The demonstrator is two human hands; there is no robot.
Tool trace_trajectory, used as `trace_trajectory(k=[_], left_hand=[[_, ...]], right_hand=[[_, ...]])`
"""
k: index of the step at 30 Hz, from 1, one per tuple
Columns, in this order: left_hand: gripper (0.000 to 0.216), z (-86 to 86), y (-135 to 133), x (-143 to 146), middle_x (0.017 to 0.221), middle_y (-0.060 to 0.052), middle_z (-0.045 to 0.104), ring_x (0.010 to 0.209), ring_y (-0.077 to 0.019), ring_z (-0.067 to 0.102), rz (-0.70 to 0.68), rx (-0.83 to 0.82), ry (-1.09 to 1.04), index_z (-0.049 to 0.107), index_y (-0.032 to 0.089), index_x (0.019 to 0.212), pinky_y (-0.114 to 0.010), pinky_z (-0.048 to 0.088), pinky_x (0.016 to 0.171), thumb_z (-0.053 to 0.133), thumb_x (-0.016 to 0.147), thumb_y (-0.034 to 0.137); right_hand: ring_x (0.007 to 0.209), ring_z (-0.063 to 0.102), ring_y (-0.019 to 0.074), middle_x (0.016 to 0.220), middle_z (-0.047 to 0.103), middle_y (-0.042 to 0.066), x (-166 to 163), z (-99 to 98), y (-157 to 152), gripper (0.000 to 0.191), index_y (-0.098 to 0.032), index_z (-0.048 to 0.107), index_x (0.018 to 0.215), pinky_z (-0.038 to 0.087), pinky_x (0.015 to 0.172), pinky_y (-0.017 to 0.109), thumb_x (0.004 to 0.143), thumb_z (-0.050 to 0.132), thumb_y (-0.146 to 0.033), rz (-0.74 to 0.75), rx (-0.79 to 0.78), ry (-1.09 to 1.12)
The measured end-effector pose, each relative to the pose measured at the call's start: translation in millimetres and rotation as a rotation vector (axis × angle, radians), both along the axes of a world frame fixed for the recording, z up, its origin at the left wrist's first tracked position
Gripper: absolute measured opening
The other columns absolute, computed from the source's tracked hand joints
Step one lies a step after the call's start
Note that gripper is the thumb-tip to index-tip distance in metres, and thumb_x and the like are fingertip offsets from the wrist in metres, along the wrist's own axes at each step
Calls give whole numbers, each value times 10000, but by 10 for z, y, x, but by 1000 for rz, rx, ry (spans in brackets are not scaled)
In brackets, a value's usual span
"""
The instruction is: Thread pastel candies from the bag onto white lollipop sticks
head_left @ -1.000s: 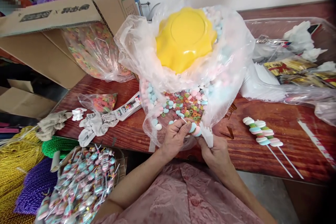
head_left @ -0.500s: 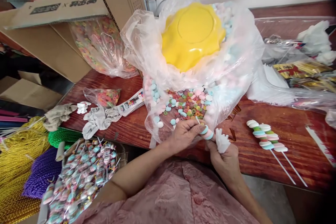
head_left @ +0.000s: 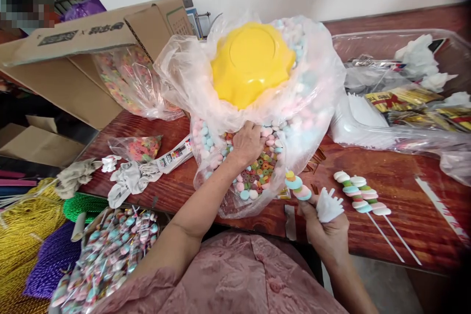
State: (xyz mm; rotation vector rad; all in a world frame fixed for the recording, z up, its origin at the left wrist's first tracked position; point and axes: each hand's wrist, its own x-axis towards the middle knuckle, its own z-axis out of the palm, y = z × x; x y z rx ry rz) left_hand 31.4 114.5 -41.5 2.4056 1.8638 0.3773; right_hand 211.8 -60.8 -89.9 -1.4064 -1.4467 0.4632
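My left hand (head_left: 249,143) reaches into the clear plastic bag of loose candies (head_left: 259,169). Its fingers curl downward among pink and blue marshmallow discs and small coloured candy rings, and the fingertips are hidden. In my right hand (head_left: 329,233), closed near the table's front edge, is a bundle of white sticks (head_left: 330,206). The same hand holds a candy skewer (head_left: 299,187) threaded with blue and pink discs and a yellow ring on top. Two longer candy skewers (head_left: 362,191) lie side by side on the table to the right.
A yellow scalloped bowl (head_left: 253,64) rests upside down on the bag. Behind stands a cardboard box (head_left: 91,44); right is a clear plastic bin (head_left: 390,137) with packets. Wrapped candy skewers (head_left: 110,255) fill a box at lower left, beside yellow twisted cords (head_left: 22,245). Grey cloths (head_left: 127,181) lie on the table.
My left hand has left the skewer and moved up and forward into the candies. My right hand has shifted slightly right and down with the skewer, whose yellow ring now shows.
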Motion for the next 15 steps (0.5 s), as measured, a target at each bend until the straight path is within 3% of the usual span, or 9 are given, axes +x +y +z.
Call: trace_trajectory(k=[6, 10, 12, 15], left_hand=[[341, 38, 16, 10, 1156, -142, 623, 1061, -274, 627, 38, 47, 18, 699, 144, 1078, -381, 509, 867, 511, 990, 414], [267, -61, -7, -40, 1074, -144, 680, 1097, -278, 615, -151, 158, -72, 722, 154, 906, -416, 496, 958, 519, 977, 311], [206, -120, -53, -90, 1014, -128, 708, 1065, -258, 627, -238, 187, -264, 710, 159, 848, -414, 497, 975, 569, 942, 277], [172, -144, -189, -180, 857, -64, 721, 816, -183, 662, -215, 53, -767, 716, 167, 899, -337, 549, 798, 622, 910, 310]], right_hand=[[484, 500, 111, 573, 580, -27, 29, 1, 11, 164, -181, 670, 761, 387, 471, 236, 911, 611, -216, 59, 32, -25], [501, 530, 110, 607, 613, -19, -1, 0, 3, 198, -185, 657, 735, 404, 475, 227, 920, 587, -181, 115, 62, -21], [492, 528, 107, 604, 616, -18, -33, 9, -3, 204, -184, 658, 721, 406, 468, 223, 913, 591, -176, 128, 66, -22], [476, 530, 113, 581, 617, -20, -80, 64, 1, 157, -181, 690, 753, 413, 460, 226, 889, 613, -191, 108, 72, 11]])
